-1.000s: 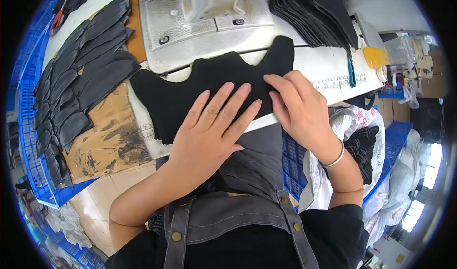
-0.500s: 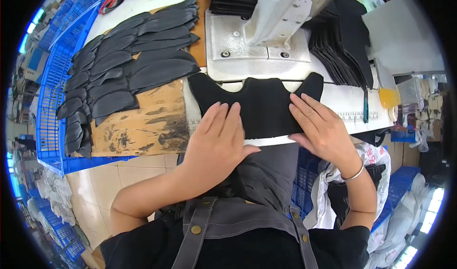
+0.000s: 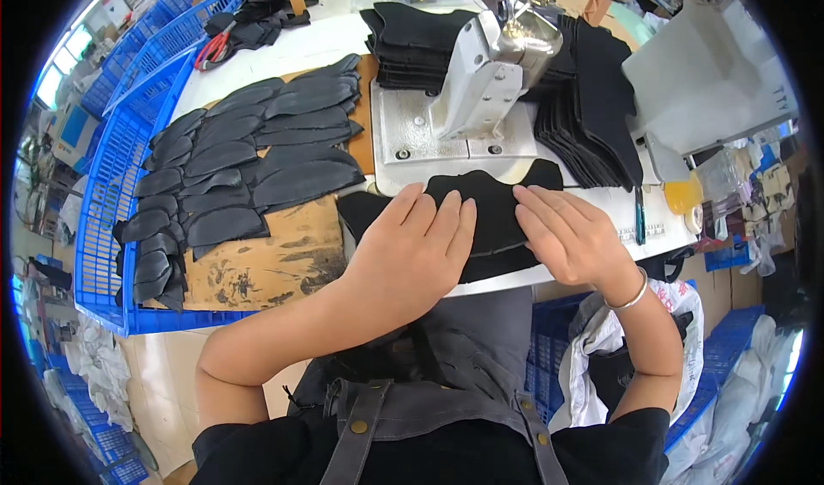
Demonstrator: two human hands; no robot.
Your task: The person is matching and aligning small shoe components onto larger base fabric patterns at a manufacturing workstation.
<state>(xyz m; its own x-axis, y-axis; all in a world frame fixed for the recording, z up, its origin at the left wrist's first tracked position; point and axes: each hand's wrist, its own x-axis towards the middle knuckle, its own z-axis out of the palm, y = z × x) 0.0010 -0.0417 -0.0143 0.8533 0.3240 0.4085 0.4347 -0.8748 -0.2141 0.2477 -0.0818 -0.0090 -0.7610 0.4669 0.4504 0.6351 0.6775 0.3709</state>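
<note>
A cut black fabric piece (image 3: 485,202) with a curved far edge lies at the front of the white sewing table. My left hand (image 3: 421,240) rests on its left half, palm down with fingers stretched out. On the piece's right side, the fingers of my right hand (image 3: 571,236) lie extended and close together, thumb mostly hidden. Across the fabric, near the front, runs a pale line with more black material below it; whether this is a fold or a second layer I cannot tell. The sewing machine (image 3: 481,81) stands just beyond the piece.
Rows of dark curved pieces (image 3: 223,159) cover a stained board (image 3: 266,266) on the left. Black fabric stacks (image 3: 592,107) flank the machine. A blue crate (image 3: 103,236) borders the left side; red-handled scissors (image 3: 213,49) lie farther back. A white bag (image 3: 584,373) hangs open at lower right.
The view has tilted, showing more of the table's far side. Both hands have moved farther onto the fabric, nearer each other. Black material now shows in front of the pale line.
</note>
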